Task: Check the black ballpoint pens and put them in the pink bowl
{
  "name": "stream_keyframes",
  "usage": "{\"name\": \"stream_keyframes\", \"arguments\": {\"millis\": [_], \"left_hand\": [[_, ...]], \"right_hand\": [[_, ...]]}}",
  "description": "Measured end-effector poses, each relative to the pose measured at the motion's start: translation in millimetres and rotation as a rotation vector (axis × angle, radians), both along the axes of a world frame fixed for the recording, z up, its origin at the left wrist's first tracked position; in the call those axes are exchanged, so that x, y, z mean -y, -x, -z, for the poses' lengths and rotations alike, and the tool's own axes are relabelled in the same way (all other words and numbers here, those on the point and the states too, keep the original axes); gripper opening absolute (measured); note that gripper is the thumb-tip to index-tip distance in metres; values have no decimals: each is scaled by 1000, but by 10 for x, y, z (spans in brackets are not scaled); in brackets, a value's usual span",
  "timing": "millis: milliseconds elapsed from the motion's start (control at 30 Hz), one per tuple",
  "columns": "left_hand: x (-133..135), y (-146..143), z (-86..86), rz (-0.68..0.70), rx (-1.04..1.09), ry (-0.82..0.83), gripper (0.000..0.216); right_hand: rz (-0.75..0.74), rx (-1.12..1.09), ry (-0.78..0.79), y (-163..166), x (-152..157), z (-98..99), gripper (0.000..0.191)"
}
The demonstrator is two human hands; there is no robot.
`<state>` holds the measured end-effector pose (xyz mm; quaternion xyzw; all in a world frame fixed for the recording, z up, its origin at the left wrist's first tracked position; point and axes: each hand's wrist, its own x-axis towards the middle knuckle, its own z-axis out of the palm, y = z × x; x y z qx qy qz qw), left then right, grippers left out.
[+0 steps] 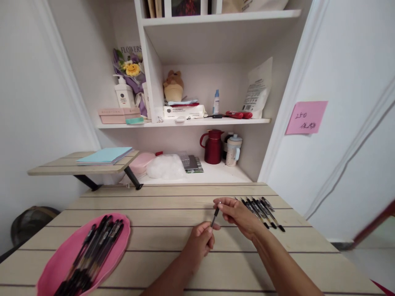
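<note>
A gel pen (215, 215) with a black grip is held upright at a slant above the table, between my two hands. My left hand (200, 239) is closed around its lower barrel. At the upper end, the fingers of my right hand (233, 210) pinch around the tip; whether a small part is between them I cannot make out. Just right of that hand, several black pens (262, 211) lie side by side on the table. A pink oval tray (121, 242) at the left carries a pile of black pens (95, 250).
The slatted wooden table (154, 263) runs back to a white shelf unit (216, 176). A small raised stand (52, 166) with a light blue notebook (105, 156) is at the back left. On the bottom shelf are a red jug (213, 148) and a speckled cup (233, 152).
</note>
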<state>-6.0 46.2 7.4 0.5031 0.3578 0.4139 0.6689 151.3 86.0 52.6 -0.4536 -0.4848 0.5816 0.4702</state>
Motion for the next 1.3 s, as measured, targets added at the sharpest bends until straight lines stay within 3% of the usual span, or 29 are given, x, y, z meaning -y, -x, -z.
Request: {"name": "stream_keyframes", "arguments": {"millis": [200,667,1167,1300], "left_hand": [[3,6,-7,5,6,11,42],[-8,-1,7,-6,15,14,43],[-24,-6,33,-14,7,10,43],[-27,-3,36,-16,1,27,43]], "right_hand": [[71,-13,-5,19,-9,37,27],[20,-27,-4,21,-4,16,30],[97,-6,-15,30,-22,51,30],[34,-51,-10,35,-14,41,30]]}}
